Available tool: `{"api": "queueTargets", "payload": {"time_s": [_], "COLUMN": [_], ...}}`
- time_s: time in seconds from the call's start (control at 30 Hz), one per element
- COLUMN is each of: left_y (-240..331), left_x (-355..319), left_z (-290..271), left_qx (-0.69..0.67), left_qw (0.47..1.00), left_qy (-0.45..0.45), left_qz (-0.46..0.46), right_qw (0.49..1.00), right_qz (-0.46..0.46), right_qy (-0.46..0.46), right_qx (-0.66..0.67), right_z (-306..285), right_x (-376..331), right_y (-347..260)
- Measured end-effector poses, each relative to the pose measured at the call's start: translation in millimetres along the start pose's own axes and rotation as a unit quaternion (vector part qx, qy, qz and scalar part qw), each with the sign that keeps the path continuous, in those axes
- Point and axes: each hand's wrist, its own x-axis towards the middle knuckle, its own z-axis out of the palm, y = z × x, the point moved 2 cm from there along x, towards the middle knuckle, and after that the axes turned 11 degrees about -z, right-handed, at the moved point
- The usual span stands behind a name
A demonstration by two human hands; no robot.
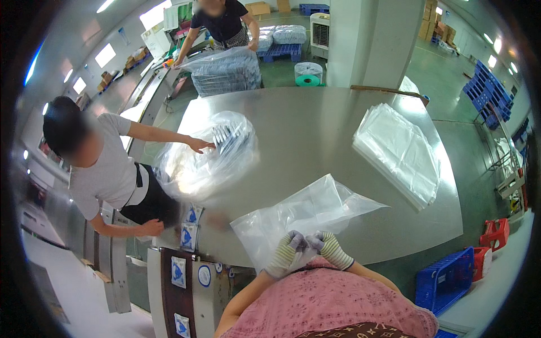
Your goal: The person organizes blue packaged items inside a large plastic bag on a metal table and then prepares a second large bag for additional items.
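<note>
A clear plastic bag [298, 214] lies partly spread on the metal table, with its near edge drawn up against my body. My left hand [286, 252], in a striped work glove, is closed on that edge. Close beside it my right hand [333, 249], gloved the same way, pinches the edge too. The fingertips of both hands nearly meet. A stack of flat clear plastic bags [397, 152] lies on the right side of the table.
At the left, a co-worker's hand [198, 145] reaches to packets in a large clear bag [208, 163]. Small white-and-blue packets [178, 272] lie on a brown conveyor [169, 307]. Another person handles a filled bag [225, 73] behind. A blue crate [445, 281] and red stools [495, 234] stand right.
</note>
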Motion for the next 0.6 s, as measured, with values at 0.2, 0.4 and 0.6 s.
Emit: {"api": "queueTargets", "payload": {"time_s": [0.2,0.4,0.6], "left_y": [-19.9,-5.4,26.2], "left_x": [29.0,24.6,9.2], "left_z": [-71.0,-238.9,-175.6], "left_qx": [0.012,-0.439,-0.353], "left_qw": [0.986,0.888,0.867], "left_qy": [0.147,0.090,0.337], "left_qz": [0.074,0.103,0.097], "right_qw": [0.941,0.872,0.798], "right_qz": [-0.181,0.087,0.277], "right_qy": [0.102,0.375,0.405], "right_qx": [-0.268,-0.304,-0.349], "right_z": [-34.8,-201.7,-293.2], "right_x": [12.4,-41.1,-114.4], "right_y": [15.7,135.3,251.0]}}
